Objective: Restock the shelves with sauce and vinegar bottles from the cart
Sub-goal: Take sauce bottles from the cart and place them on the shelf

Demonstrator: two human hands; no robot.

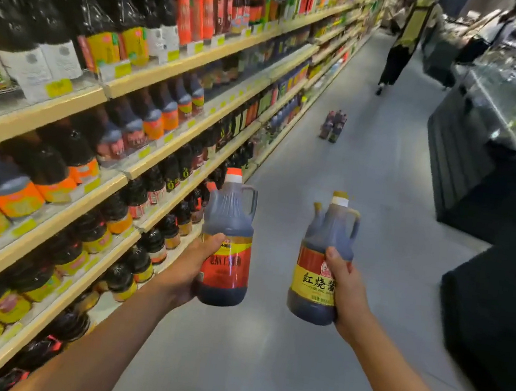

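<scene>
Left hand grips a red-label sauce bottle low on its body, thumb across the label, fingers wrapped behind. The bottle is upright, dark liquid, white neck, orange-red cap, side handle. Right hand grips a yellow-label sauce bottle from its right side, thumb on the label edge; it is upright with a mustard cap and handle. A second bottle top shows just behind it on the left; cannot tell if the hand holds that one too. The two bottles are held apart over the grey aisle floor.

The shelves run along the left, packed with dark sauce bottles, yellow price tags on the edges. A small cluster of bottles stands on the floor farther down. A person is at the far end. A dark display case is on the right.
</scene>
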